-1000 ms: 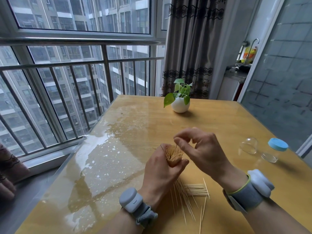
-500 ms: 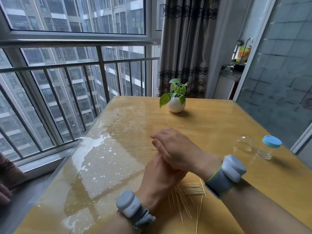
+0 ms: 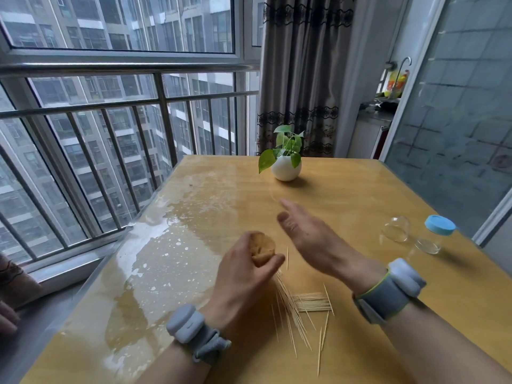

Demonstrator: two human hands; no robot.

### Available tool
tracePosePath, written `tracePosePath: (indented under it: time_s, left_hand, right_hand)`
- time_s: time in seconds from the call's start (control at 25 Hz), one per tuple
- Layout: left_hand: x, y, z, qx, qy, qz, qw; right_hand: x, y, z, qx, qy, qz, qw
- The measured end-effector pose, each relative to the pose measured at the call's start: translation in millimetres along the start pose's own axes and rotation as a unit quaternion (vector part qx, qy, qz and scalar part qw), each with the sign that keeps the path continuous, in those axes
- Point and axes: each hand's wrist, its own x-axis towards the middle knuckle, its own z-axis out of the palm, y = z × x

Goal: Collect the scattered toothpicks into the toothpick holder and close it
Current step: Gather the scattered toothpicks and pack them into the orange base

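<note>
A bundle of pale wooden toothpicks (image 3: 262, 248), clenched in the left hand (image 3: 243, 278) above the yellow wooden tabletop (image 3: 346, 195); the right hand (image 3: 313, 239) hovers beside it, fingers (image 3: 293, 217) released. A slack grip could spill them onto the scattered toothpicks (image 3: 311, 302), well apart from the clear plastic holder (image 3: 395, 230)

Two hands are in view, the left hand (image 3: 243, 275) and the right hand (image 3: 313, 239), with two grey bands, a left wristband (image 3: 194, 332) and a right wristband (image 3: 388, 292). There is one bundle of toothpicks (image 3: 263, 246). The loose toothpicks (image 3: 310, 302) on the one table (image 3: 360, 195) are too many and too fine to count, perhaps several dozen: one tidy sheaf, one fanned spray and a handful of strays. There are two clear holder pieces, a clear dome (image 3: 394, 230) and a clear jar (image 3: 428, 245), and one blue lid (image 3: 440, 224). One potted plant (image 3: 286, 169) and one curtain (image 3: 299, 73)
</note>
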Motion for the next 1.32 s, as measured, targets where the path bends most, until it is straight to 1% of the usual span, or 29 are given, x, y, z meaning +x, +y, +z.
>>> tracePosePath:
  time_s: [0.04,0.08,0.12,0.16,0.2,0.28,0.36,0.48,0.52,0.56,0.64,0.72,0.76,0.8,0.84,0.88,0.92,0.96,1.0,1.12,1.2,1.32]
  left_hand:
    - [2,-6,-9,0.010,0.010,-0.012,1.000]
    - [2,-12,-20,0.024,0.015,-0.021,0.999]
    - [2,-18,-29,0.038,0.015,-0.030,0.999]
    - [0,-23,-38,0.049,0.012,-0.041,0.998]
    - [-3,-27,-43,0.058,0.005,-0.051,0.997]
    - [-10,-30,-47,0.080,-0.019,-0.061,0.995]
    - [-14,-30,-43,0.101,-0.036,-0.062,0.992]
    - [-15,-32,-41,0.100,-0.060,-0.074,0.990]
    - [-16,-32,-41,0.094,-0.063,-0.077,0.991]
    - [-19,-31,-42,0.091,-0.049,-0.069,0.992]
    - [-29,-25,-45,0.122,0.027,-0.008,0.992]
    - [-43,-8,-45,0.158,0.106,0.105,0.976]
    - [-48,0,-44,0.154,0.122,0.166,0.966]
    - [-53,8,-41,0.143,0.106,0.223,0.959]
    - [-58,14,-36,0.147,0.053,0.261,0.952]
    - [-60,17,-29,0.180,-0.026,0.271,0.945]
    - [-60,16,-22,0.222,-0.108,0.255,0.935]
    - [-59,10,-14,0.261,-0.167,0.228,0.923]
    - [-57,3,-7,0.291,-0.201,0.204,0.913]
    - [-47,-2,-1,0.319,-0.238,0.176,0.900]
    - [-40,0,-3,0.321,-0.259,0.173,0.894]
    - [-32,6,-2,0.315,-0.255,0.175,0.897]
  right_hand:
    - [-5,11,-4,-0.061,0.017,0.041,0.997]
    - [-14,21,-4,-0.149,0.006,0.099,0.984]
    - [-28,27,-1,-0.226,-0.023,0.155,0.962]
    - [-42,31,3,-0.272,-0.051,0.194,0.941]
    - [-54,31,8,-0.291,-0.068,0.215,0.930]
    - [-72,22,15,-0.285,-0.069,0.221,0.930]
    - [-78,11,25,-0.281,-0.062,0.205,0.936]
    - [-73,-4,42,-0.283,-0.065,0.174,0.941]
    - [-72,-6,45,-0.281,-0.062,0.166,0.943]
    - [-71,-6,45,-0.279,-0.061,0.157,0.945]
    - [-69,-2,36,-0.267,-0.076,0.142,0.950]
    - [-70,7,21,-0.241,-0.109,0.125,0.956]
    - [-69,12,14,-0.235,-0.131,0.112,0.957]
    - [-68,17,7,-0.235,-0.150,0.097,0.955]
    - [-68,21,2,-0.238,-0.164,0.083,0.954]
    - [-67,26,0,-0.241,-0.174,0.069,0.952]
    - [-67,29,-1,-0.240,-0.176,0.054,0.953]
    - [-67,32,1,-0.237,-0.171,0.036,0.956]
    - [-66,35,4,-0.233,-0.160,0.016,0.959]
    - [-65,39,15,-0.217,-0.123,-0.034,0.968]
    - [-63,37,19,-0.214,-0.108,-0.040,0.970]
    - [-61,31,18,-0.225,-0.093,-0.027,0.970]
